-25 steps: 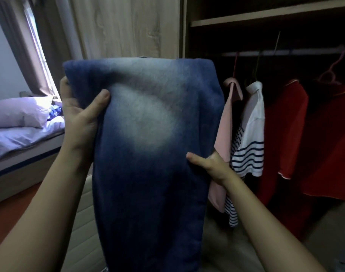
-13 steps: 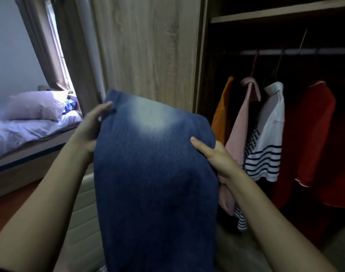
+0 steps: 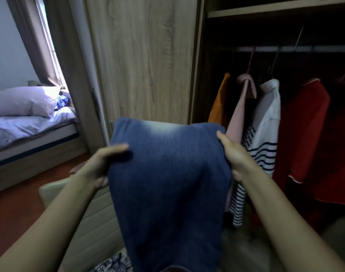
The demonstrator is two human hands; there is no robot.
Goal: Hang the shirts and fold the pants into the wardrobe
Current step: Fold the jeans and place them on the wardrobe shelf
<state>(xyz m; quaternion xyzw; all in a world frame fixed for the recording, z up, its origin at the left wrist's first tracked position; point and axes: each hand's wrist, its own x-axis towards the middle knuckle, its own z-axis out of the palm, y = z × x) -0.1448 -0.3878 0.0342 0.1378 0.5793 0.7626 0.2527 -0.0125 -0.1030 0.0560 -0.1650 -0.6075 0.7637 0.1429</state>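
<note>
Blue faded jeans (image 3: 169,181), folded over at the top, hang in front of me between both hands. My left hand (image 3: 101,163) grips their left edge with the thumb across the front. My right hand (image 3: 234,156) holds the right edge near the top fold. Behind them the open wardrobe (image 3: 266,14) has a rail (image 3: 325,48) with hung shirts: an orange one (image 3: 218,103), a pink one (image 3: 240,112), a white navy-striped one (image 3: 266,138) and a red one (image 3: 305,134). The jeans' lower end runs out of the frame.
A closed wooden wardrobe door (image 3: 144,59) stands straight ahead. A bed with a lilac pillow (image 3: 24,101) lies at the left under a curtained window (image 3: 49,40). A beige padded seat (image 3: 93,218) is below my left arm, with patterned cloth (image 3: 114,262) on it.
The jeans have come down from face height to chest height. My left hand has shifted lower on the left edge and my right hand higher on the right edge. The view has turned left.
</note>
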